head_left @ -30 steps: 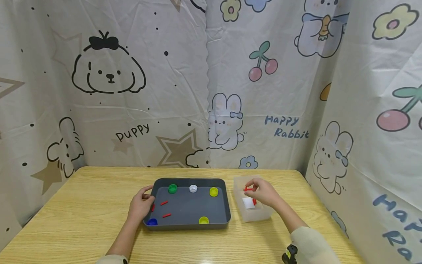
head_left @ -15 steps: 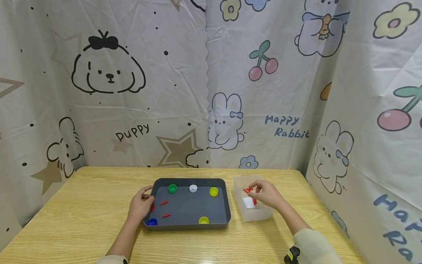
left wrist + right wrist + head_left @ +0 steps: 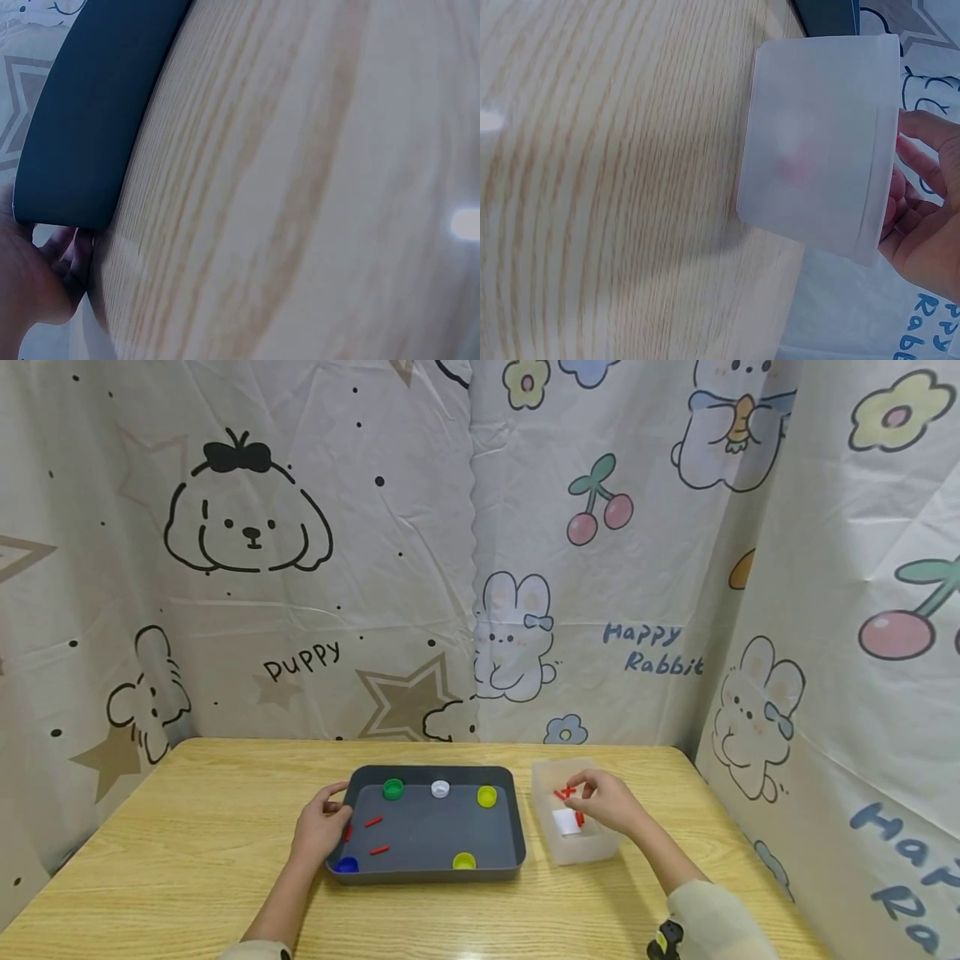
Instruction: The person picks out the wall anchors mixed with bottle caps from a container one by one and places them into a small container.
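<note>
My left hand (image 3: 318,828) grips the left wall of a dark grey tray (image 3: 431,876), thumb at the rim; the left wrist view shows its fingers curled at the tray's end wall (image 3: 82,120). Inside the tray lie short red sticks (image 3: 379,850), a green cap (image 3: 393,789), a white cap (image 3: 440,788), two yellow caps (image 3: 487,796) and a blue cap (image 3: 347,865). My right hand (image 3: 609,802) reaches over a translucent plastic box (image 3: 585,850), pinching a small red stick (image 3: 571,791) at its fingertips. Other red sticks (image 3: 580,818) lie in the box.
A white square (image 3: 566,822) lies in the box, right of the tray. Both containers stand on a light wood table (image 3: 187,827). A printed curtain (image 3: 405,610) hangs behind the table and along both sides.
My right hand has shifted slightly right and lower within the box, and the red stick at its fingertips sits lower among the others. My left hand and the tray stay put.
</note>
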Available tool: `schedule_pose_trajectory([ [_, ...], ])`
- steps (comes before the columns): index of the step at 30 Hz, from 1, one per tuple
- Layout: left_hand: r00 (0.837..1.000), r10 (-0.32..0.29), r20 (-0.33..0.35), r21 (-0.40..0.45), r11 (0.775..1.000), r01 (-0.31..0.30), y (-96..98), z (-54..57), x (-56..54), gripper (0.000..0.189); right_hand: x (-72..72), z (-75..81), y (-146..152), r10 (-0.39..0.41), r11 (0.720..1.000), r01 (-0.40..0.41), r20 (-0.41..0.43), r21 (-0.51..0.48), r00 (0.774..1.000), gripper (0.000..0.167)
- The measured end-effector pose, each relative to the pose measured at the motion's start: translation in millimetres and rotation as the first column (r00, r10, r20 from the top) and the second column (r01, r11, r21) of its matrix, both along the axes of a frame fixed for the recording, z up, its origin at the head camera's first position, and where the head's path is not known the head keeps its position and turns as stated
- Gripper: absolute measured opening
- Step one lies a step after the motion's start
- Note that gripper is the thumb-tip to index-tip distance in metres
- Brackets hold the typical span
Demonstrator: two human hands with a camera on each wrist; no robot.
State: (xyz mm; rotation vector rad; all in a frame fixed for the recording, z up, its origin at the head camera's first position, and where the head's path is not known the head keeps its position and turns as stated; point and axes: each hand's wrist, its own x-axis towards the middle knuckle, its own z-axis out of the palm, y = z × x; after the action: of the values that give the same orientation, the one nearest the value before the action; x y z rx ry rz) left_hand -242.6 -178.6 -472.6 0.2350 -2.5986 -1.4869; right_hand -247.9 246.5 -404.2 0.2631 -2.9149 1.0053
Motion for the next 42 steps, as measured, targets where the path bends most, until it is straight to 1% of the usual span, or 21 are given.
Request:
schedule_pose_trajectory([
  [10, 1.0, 0.004, -0.004, 0.003, 1.0, -0.004, 0.3, 0.7, 1.1, 0.044, -1.1, 5.4, -0.1, -0.021, 0.999, 0.02, 0.02, 0.029, 1.0, 0.032],
  [13, 1.0, 0.009, -0.002, -0.002, 1.0, -0.009, 0.6, 0.5, 1.3, 0.044, -1.1, 7.3, -1.3, -0.023, 0.999, 0.022, 0.015, 0.03, 1.0, 0.032],
  [23, 1.0, 0.018, 0.008, -0.006, 1.0, -0.018, 0.4, -0.3, 0.6, 0.045, -1.2, 12.1, -8.0, -0.003, 1.0, 0.003, 0.009, 0.029, 1.0, 0.03],
  [30, 1.0, 0.018, 0.011, -0.003, 1.0, -0.018, 0.2, 0.0, 0.7, 0.045, -4.4, 12.6, -14.7, 0.015, 0.999, -0.015, -0.003, 0.033, 1.0, 0.028],
  [36, 1.0, 0.007, 0.011, -0.009, 1.0, -0.007, -0.1, -1.1, -1.1, 0.045, -6.2, 16.7, -24.9, 0.025, 1.0, -0.025, -0.001, 0.019, 1.0, 0.029],
  [42, 1.0, 0.012, 0.002, -0.01, 1.0, -0.012, -0.2, -2.0, -1.4, 0.045, -5.8, 20.8, -37.3, 0.044, 0.999, -0.044, -0.012, -0.001, 0.999, 0.028],
])
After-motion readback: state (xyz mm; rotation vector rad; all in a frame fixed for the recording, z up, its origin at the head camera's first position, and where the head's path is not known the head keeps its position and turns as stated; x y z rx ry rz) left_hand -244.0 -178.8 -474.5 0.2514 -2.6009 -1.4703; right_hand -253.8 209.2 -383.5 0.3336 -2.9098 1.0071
